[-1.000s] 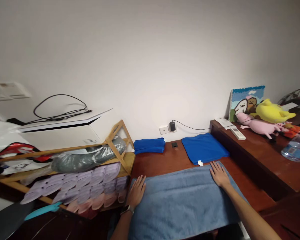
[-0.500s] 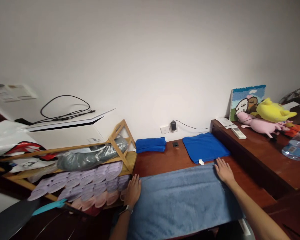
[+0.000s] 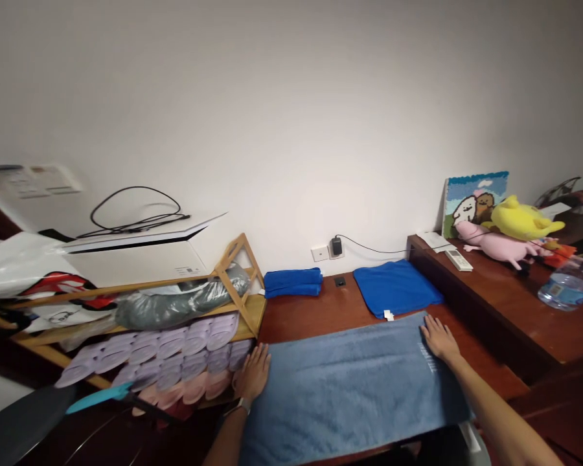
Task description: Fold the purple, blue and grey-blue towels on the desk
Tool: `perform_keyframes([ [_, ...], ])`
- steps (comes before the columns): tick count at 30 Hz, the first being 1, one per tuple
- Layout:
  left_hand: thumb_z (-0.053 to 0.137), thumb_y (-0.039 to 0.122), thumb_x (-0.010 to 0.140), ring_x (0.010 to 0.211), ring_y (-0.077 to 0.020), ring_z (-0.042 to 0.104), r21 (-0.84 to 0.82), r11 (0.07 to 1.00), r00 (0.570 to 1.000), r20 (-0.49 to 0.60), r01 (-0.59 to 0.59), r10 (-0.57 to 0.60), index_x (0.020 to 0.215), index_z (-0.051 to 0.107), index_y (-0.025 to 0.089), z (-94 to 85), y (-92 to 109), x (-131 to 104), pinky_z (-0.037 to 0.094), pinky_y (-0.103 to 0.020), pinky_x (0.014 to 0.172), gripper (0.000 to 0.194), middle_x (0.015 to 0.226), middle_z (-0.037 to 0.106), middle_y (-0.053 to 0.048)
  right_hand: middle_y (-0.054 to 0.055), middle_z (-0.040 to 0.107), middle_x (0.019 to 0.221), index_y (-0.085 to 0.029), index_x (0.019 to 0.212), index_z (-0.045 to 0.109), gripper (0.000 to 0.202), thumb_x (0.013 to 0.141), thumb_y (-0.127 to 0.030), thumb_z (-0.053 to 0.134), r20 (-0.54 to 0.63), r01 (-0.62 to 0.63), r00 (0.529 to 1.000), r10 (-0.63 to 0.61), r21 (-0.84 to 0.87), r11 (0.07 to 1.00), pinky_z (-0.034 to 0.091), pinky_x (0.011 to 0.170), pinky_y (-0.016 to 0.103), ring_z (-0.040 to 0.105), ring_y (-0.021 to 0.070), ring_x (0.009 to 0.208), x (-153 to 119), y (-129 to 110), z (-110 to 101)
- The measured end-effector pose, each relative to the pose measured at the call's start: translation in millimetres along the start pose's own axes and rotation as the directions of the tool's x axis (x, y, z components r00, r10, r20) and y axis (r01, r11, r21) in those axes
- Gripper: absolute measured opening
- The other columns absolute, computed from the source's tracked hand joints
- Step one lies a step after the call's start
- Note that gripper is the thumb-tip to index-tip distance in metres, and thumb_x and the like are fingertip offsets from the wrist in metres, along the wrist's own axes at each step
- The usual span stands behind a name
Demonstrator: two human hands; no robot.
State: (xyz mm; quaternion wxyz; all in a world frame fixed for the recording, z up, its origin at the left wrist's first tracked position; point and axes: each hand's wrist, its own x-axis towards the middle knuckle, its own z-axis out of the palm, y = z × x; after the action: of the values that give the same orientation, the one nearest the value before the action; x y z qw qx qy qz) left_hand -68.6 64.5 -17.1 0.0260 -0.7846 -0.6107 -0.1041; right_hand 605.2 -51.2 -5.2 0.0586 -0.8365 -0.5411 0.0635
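Grey-blue towel (image 3: 350, 388) lies spread on brown desk (image 3: 298, 321), lower ctr of frame. Long axis runs L–R across frame, R end a bit higher; short sides run toward/away from wearer. White lettering (image 3: 428, 358) sits at R end, just below R hand, so that end is the marked one. Near edge reaches bottom of frame at L.

L hand (image 3: 254, 373): palm down, flat, fingers extended & close together, at towel's upper L corner; grips nothing. Pale-cased wristband (image 3: 244, 404) on that wrist. R hand (image 3: 440, 338): palm down, fingers straight, slightly spread, at upper R corner; likewise no grip. Hands wide apart, approx. full towel length btwn them.

Beyond towel, ctr of frame: folded blue cloth (image 3: 293, 283) at L, long axis also L–R; flat blue cloth (image 3: 398, 289) at R, w/ white tag (image 3: 388, 315) on its near edge, close to towel's far edge. Wooden rack (image 3: 245, 310) w/ lilac slippers (image 3: 170, 346), L of frame. Remote (image 3: 458, 260), pink plush (image 3: 495, 247) & bottle (image 3: 566, 288) on raised surface, R of frame.
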Motion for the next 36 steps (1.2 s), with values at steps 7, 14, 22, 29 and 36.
perform_keyframes([
  [7,0.030,0.044,0.106,0.151,-0.0268,0.046,-0.059,0.992,0.991,-0.084,-0.112,0.107,0.154,0.054,0.020,3.0,32.5,11.7,0.037,-0.049,0.125,0.058,0.161,0.052,-0.010,0.008,0.033,0.171,-0.013,0.164,0.036,0.071,0.104,-0.047,0.018,-0.063,0.163,0.985,-0.163,0.004,0.987,0.019,0.131,0.047,0.024,0.0263,0.161,-0.3,-17.0,-5.5],
  [14,0.028,0.042,0.106,0.153,-0.0277,0.042,-0.030,0.997,0.997,0.028,-0.068,0.069,0.158,0.048,0.021,8.1,33.5,9.0,0.035,-0.052,0.125,0.060,0.165,0.047,-0.011,0.005,0.026,0.174,-0.018,0.167,0.027,0.071,0.104,-0.050,0.017,0.031,0.141,0.990,-0.141,0.001,0.990,0.016,0.131,0.049,0.021,0.0254,0.162,-0.7,-33.5,11.0],
  [22,0.026,0.042,0.101,0.147,-0.0330,0.050,-0.001,0.996,0.995,-0.041,0.088,-0.088,0.150,0.054,0.009,5.5,-22.8,-2.5,0.043,-0.054,0.119,0.066,0.153,0.060,-0.019,0.010,0.033,0.171,-0.016,0.164,0.036,0.068,0.104,-0.044,0.019,-0.023,-0.039,0.999,0.039,0.004,0.999,0.020,0.129,0.052,0.025,0.0292,0.160,3.9,-1.0,-3.3],
  [29,0.030,0.044,0.105,0.153,-0.0295,0.043,-0.066,0.987,0.985,-0.102,-0.144,0.137,0.152,0.055,0.019,-9.3,40.1,16.0,0.038,-0.052,0.123,0.059,0.162,0.051,-0.013,0.010,0.040,0.168,-0.017,0.160,0.044,0.065,0.106,-0.043,0.021,-0.100,0.323,0.944,-0.313,0.106,0.940,0.020,0.130,0.050,0.029,0.0259,0.159,-15.4,-85.2,4.5],
  [36,0.030,0.043,0.105,0.151,-0.0306,0.045,-0.034,0.998,0.998,0.017,-0.055,0.056,0.156,0.050,0.019,2.6,56.8,5.6,0.038,-0.056,0.122,0.060,0.162,0.051,-0.015,0.009,0.034,0.171,-0.018,0.164,0.035,0.066,0.104,-0.044,0.023,-0.029,0.225,0.974,-0.223,0.080,0.971,0.020,0.130,0.052,0.027,0.0270,0.160,-19.6,-73.2,16.0],
])
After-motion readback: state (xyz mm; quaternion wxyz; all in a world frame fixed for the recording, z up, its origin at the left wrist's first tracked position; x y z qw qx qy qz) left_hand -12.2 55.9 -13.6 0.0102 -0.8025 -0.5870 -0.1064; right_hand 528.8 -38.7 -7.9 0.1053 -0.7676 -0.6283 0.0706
